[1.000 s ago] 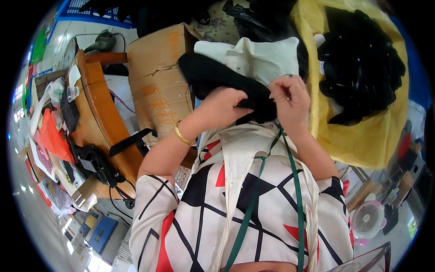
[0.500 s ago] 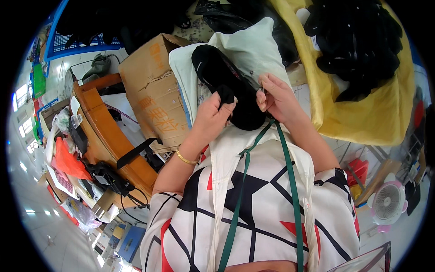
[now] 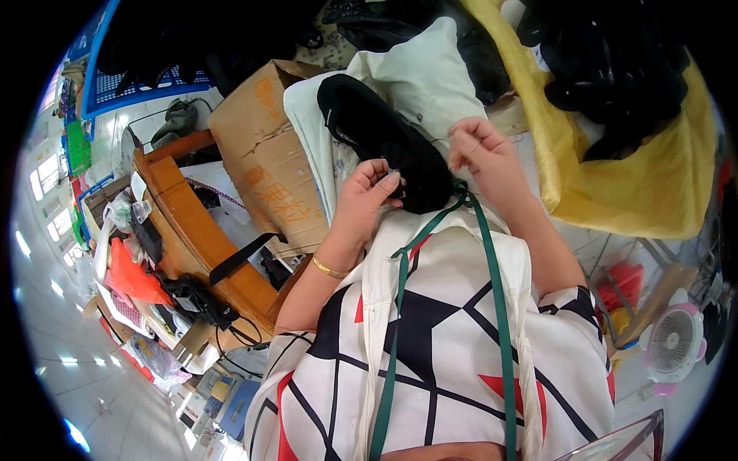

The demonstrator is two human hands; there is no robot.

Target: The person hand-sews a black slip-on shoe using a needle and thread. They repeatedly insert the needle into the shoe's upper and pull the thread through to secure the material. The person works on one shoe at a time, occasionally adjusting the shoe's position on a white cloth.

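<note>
A black cloth shoe lies slantwise across white cloth in front of me, its opening toward the far left and its rounded toe close to my apron. My left hand is closed on the shoe's near left side, thumb and forefinger pinched together. A tiny shiny bit shows at those fingertips, too small to name. Just right of the toe, my right hand is raised off the shoe with its fingertips pinched. A thin dark line runs near them; what they hold is not clear.
At left stand a cardboard box and a wooden bench. A blue crate with black items is at far left. Yellow sacking with a heap of black shoes lies at right, a small fan below it.
My left hand has let the raised black fabric down and pinches lower at the shoe's side. My right hand has moved slightly away to the right. The shoe has tilted a little.
</note>
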